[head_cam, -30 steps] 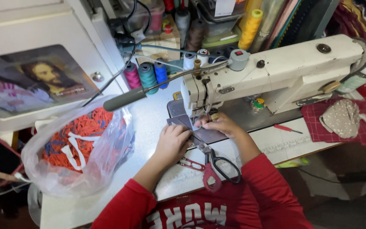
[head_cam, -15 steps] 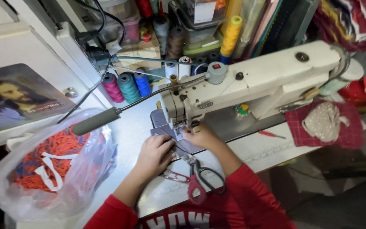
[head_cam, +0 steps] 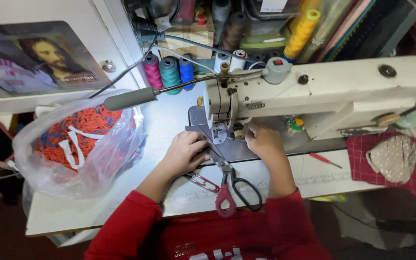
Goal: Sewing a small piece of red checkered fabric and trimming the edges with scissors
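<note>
- Left hand [head_cam: 185, 151]: lying palm down on the grey fabric piece [head_cam: 203, 139], fingers together and curled slightly, pressing the cloth flat against the machine bed just left of the needle area.
- Right hand [head_cam: 262, 139]: resting on the bed just right of the presser foot; the fingers are pointing toward the needle, but whether they are pinching the cloth cannot be told, since the fingertips are hidden under the machine head.
- Grey fabric piece: lying flat on the bed of the sewing machine [head_cam: 323, 91], under the needle end, between the two hands.
- Scissors [head_cam: 234, 185]: lying on the table edge near the person, one handle red and one black, blades pointing toward the fabric; touching neither hand.
- Small red thread snips [head_cam: 202, 180]: lying just left of the scissors, below the left hand.
- Flexible lamp [head_cam: 131, 98]: its grey head is hanging over the table to the left of the machine.
- Clear plastic bag [head_cam: 73, 144]: sitting at the left of the table, holding orange, blue and white straps.
- Thread spools [head_cam: 169, 71]: pink, teal and blue, standing upright behind the lamp arm.
- Red checked cloth [head_cam: 405, 168]: lying at the right, bearing a spotted beige fabric piece [head_cam: 393, 156].
- Red screwdriver [head_cam: 324, 159]: lying in front of the machine base.
</note>
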